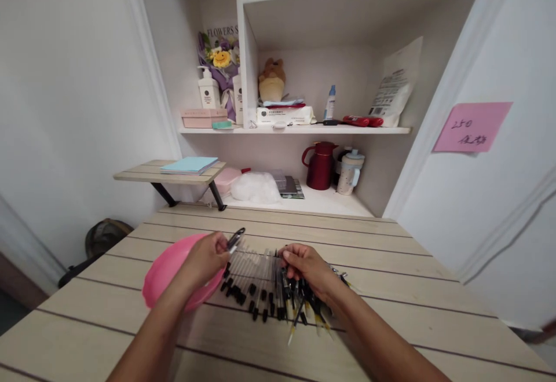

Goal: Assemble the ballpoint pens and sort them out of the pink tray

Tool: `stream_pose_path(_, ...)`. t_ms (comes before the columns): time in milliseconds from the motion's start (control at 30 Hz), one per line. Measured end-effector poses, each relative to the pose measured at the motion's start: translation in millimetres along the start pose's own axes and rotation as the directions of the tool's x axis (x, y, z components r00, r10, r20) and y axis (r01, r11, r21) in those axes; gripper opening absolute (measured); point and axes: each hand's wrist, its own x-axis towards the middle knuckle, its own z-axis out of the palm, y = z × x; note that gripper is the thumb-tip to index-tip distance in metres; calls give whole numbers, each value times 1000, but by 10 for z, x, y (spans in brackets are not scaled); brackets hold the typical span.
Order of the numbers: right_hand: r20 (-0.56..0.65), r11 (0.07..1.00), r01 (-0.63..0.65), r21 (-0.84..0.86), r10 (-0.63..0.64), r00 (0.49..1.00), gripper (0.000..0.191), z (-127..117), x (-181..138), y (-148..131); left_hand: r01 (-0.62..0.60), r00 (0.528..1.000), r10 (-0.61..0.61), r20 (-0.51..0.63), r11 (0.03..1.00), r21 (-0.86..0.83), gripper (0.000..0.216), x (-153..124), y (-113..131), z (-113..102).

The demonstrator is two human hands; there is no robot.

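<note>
My left hand point(211, 257) is closed, pinching a black pen cap point(237, 238) between thumb and fingers above the right rim of a pink basin point(158, 278). To the right of the basin, several clear pen barrels point(252, 266) with black ends lie side by side on the table. My right hand point(304, 263) is over the right end of that row, its thumb and forefinger pressed together. Whatever those fingertips hold is too small to make out. Beneath this hand lies a loose heap of pen parts point(308, 307), dark with yellowish sections, partly hidden by the palm.
The slatted wooden table point(269, 353) runs back to white shelving. A small raised stand point(147, 172) with blue paper point(190, 165) occupies the back left. On the low shelf are a white plastic bag point(256, 188), a dark red jug point(320, 166) and a pale cup point(350, 173).
</note>
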Motion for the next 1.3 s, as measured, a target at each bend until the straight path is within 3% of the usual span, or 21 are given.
stream_pose_path(100,-8,999,-35,-31,34,999,30,-28,19,46,52,990,-2,-142,935,352,10,20,-231,-315)
stream_pose_path(200,4,999,-28,-36,28,1000,29,-5,11,53,93,978,0,-207,895,436,9,-23,-287,-405)
stream_pose_path(267,17,999,-17,-34,17,1000,29,46,-24,26,48,981,17,-191,941,334,8,-77,-212,-296)
stream_pose_path(367,24,1000,10,6,-10,1000,30,162,-103,-27,-26,998,26,-57,1000,11,8,-181,-11,80)
stream_pose_path(467,-16,992,104,68,-103,995,33,276,-161,-36,6,995,21,98,963,-270,10,-279,180,531)
stream_pose_path(567,-123,981,183,59,-174,977,29,312,-152,-6,94,987,-35,156,914,-394,8,-341,289,842)
stream_pose_path(700,-263,963,231,136,-190,946,30,100,-50,-67,271,948,-135,290,819,-506,14,-374,292,932)
stream_pose_path(867,-525,917,376,130,-258,811,32,-498,47,-318,384,888,-142,438,752,-535,29,-396,161,860)
stream_pose_path(1000,-372,980,176,-97,-199,906,30,-769,36,-370,395,881,-113,459,710,-583,38,-371,76,887)
stream_pose_path(1100,-265,934,18,-357,-120,957,22,-881,11,-324,416,871,-106,480,679,-605,33,-348,37,922)
stream_pose_path(1167,-247,848,-77,-525,-65,967,16,-989,-24,-291,433,860,-107,499,670,-603,27,-341,17,940)
stream_pose_path(1300,-288,548,-238,-802,-5,958,13,-1235,-185,-213,439,846,-81,527,667,-602,24,-345,10,983)
